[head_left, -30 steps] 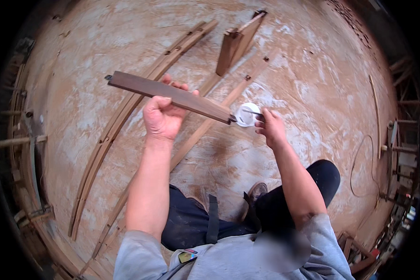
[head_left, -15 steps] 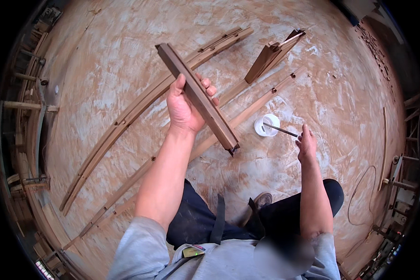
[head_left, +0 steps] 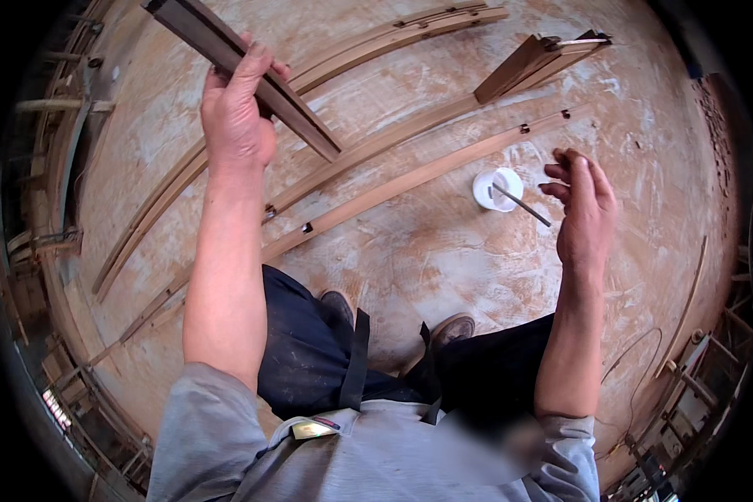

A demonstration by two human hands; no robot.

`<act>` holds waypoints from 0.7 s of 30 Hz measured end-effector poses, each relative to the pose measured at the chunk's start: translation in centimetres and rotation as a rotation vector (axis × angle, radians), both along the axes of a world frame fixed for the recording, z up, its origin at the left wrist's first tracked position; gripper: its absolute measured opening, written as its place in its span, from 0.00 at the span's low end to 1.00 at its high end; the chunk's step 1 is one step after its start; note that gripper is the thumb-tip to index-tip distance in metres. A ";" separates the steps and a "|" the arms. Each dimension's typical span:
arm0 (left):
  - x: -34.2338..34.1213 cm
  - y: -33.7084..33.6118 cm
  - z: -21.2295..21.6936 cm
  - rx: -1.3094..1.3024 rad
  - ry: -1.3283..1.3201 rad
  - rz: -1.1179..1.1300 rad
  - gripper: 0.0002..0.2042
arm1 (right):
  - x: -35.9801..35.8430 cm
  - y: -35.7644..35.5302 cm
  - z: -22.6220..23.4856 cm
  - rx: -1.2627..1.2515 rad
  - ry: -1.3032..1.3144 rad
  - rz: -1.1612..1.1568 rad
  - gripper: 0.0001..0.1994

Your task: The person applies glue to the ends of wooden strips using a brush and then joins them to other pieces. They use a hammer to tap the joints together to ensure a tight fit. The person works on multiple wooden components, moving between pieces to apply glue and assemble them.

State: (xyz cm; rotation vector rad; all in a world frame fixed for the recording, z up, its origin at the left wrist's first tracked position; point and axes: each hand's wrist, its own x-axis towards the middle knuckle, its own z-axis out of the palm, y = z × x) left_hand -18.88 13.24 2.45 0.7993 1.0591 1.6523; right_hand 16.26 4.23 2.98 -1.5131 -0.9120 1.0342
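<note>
A dark brown, grooved length of wood [head_left: 194, 35] is gripped in my left hand [head_left: 238, 117]. It slants from the upper left down toward the long wooden rails, held up in front of them. My right hand [head_left: 586, 209] hangs in the air at the right, fingers loosely bent and apart, with nothing in it. Just left of it stands a small white tub [head_left: 484, 201]. A thin dark stick [head_left: 527, 209] leans out over the tub's rim, apart from my fingers; its lower end is inside the tub.
A straight rail with slots [head_left: 410, 182] lies across the floor [head_left: 410, 284], and a second rail [head_left: 376, 155] runs beyond it. Farther off are curved rails [head_left: 368, 57]. Dark wooden pieces [head_left: 514, 71] are propped at the far right. Timber racks line both sides.
My left hand has carried the length of wood away and to the left. My right hand has let go of the stick and risen, its fingers now spread.
</note>
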 end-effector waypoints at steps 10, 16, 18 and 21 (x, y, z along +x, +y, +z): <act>-5.8 -8.8 6.7 -0.137 0.333 0.177 0.20 | -7.3 2.9 -1.6 -0.102 0.237 0.333 0.13; -7.0 -15.1 10.5 0.041 0.046 0.502 0.21 | -16.4 0.4 0.2 -0.244 0.539 0.847 0.14; -5.0 -16.1 11.4 0.067 0.078 0.506 0.19 | -19.6 -1.4 1.4 -0.312 0.765 1.086 0.20; -1.7 -17.3 9.1 0.082 0.296 0.389 0.19 | -22.5 -3.3 1.0 -0.655 1.244 1.064 0.33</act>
